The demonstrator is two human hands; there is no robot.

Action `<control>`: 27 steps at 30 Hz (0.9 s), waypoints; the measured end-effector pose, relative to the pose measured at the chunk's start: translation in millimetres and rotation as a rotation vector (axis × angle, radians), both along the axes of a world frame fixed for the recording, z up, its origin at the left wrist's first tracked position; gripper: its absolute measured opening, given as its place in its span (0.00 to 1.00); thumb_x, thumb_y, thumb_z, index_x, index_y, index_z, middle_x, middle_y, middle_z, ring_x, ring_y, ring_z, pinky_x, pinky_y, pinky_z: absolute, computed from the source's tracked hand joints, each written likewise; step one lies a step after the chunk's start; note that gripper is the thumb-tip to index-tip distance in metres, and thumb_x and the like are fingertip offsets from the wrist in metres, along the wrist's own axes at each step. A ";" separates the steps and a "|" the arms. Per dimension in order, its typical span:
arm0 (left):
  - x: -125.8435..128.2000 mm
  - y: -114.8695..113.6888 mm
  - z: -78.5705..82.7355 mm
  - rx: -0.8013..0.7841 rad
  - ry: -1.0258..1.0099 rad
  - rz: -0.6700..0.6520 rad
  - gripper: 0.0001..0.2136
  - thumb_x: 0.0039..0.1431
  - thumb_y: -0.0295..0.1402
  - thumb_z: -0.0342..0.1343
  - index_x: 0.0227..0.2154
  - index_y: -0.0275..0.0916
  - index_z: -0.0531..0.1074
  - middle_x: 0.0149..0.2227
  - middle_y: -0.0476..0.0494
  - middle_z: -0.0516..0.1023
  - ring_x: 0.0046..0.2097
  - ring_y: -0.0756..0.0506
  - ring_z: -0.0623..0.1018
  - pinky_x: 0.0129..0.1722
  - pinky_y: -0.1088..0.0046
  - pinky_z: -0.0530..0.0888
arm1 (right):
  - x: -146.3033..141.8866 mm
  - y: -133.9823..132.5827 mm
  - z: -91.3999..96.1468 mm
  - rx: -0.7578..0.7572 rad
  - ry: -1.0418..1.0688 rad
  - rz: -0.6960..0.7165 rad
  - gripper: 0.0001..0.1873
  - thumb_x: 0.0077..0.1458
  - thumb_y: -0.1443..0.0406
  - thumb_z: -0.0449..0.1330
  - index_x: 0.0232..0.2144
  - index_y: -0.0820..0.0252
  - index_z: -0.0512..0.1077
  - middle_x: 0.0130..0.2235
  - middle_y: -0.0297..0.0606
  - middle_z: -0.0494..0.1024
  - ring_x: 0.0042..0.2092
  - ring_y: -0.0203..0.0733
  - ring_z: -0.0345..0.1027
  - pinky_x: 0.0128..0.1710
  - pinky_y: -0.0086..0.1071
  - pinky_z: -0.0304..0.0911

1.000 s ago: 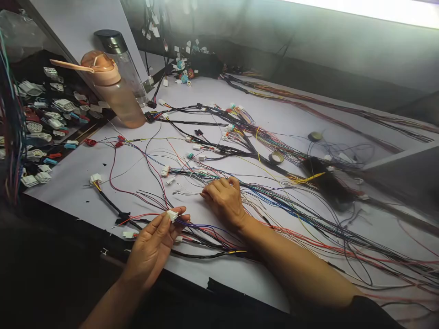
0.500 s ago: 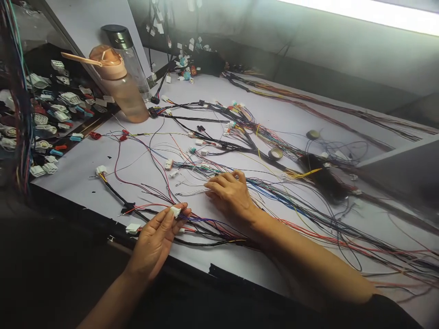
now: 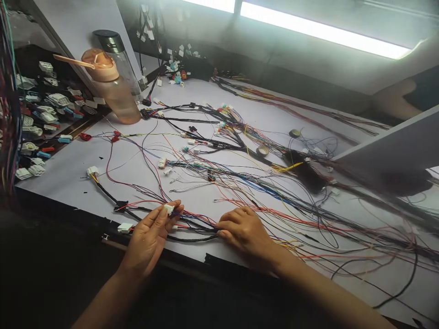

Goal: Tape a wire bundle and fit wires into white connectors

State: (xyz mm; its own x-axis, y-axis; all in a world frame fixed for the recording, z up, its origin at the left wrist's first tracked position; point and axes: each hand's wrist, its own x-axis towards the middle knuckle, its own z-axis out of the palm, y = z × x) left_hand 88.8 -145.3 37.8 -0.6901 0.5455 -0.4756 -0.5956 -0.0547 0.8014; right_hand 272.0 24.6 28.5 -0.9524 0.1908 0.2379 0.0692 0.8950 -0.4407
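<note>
Between the thumb and fingers of my left hand [image 3: 151, 235] is a small white connector [image 3: 169, 209], with thin dark wires running from it to the right. My right hand [image 3: 243, 233] is closed around the black-wrapped cable bundle [image 3: 197, 237] near the table's front edge; its fingertips are partly hidden. Left of my left hand lies a white plug [image 3: 125, 227], and a further white connector [image 3: 92, 171] ends a taped branch. Beyond my hands, loose white wires [image 3: 188, 189] with bare terminals lie beside a long multicoloured wire bundle [image 3: 233, 173].
Two bottles, a peach-lidded one [image 3: 116, 98] and a dark-lidded one [image 3: 128, 64], stand at the back left. Many connectors [image 3: 48, 109] fill the area at far left. Tape rolls [image 3: 263, 151] and a black phone-like object [image 3: 305, 171] lie among wires on the white table [image 3: 68, 183].
My right hand has moved from the loose white wires toward the front edge, onto the black cable bundle. My left hand keeps the white connector. The camera view has shifted right.
</note>
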 end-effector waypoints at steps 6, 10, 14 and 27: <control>-2.3 0.9 -3.7 0.028 -0.004 -0.004 0.16 0.49 0.40 0.69 0.37 0.34 0.80 0.48 0.35 0.80 0.52 0.37 0.79 0.61 0.55 0.70 | -35.3 40.0 7.6 -0.033 0.124 -0.188 0.10 0.66 0.62 0.54 0.42 0.55 0.76 0.42 0.34 0.82 0.43 0.39 0.72 0.42 0.36 0.58; -5.5 1.6 -5.9 0.057 -0.031 -0.017 0.15 0.52 0.40 0.68 0.39 0.34 0.80 0.50 0.35 0.80 0.52 0.38 0.78 0.61 0.58 0.70 | -85.0 55.1 6.3 0.070 0.056 -0.293 0.10 0.65 0.61 0.57 0.43 0.55 0.76 0.44 0.38 0.81 0.45 0.43 0.70 0.42 0.37 0.56; -8.3 2.2 -3.1 0.048 -0.032 -0.033 0.15 0.52 0.40 0.67 0.39 0.35 0.80 0.51 0.36 0.79 0.54 0.38 0.78 0.61 0.59 0.69 | -127.1 65.0 3.7 0.169 -0.084 -0.336 0.08 0.63 0.60 0.59 0.39 0.57 0.76 0.45 0.41 0.79 0.45 0.46 0.68 0.44 0.40 0.54; -30.1 -20.4 10.5 -0.163 0.067 -0.143 0.18 0.51 0.40 0.67 0.44 0.38 0.80 0.54 0.38 0.77 0.52 0.35 0.79 0.54 0.64 0.76 | -65.5 81.5 70.7 -0.708 0.400 -0.281 0.16 0.59 0.50 0.59 0.31 0.56 0.68 0.26 0.29 0.71 0.27 0.32 0.65 0.29 0.29 0.65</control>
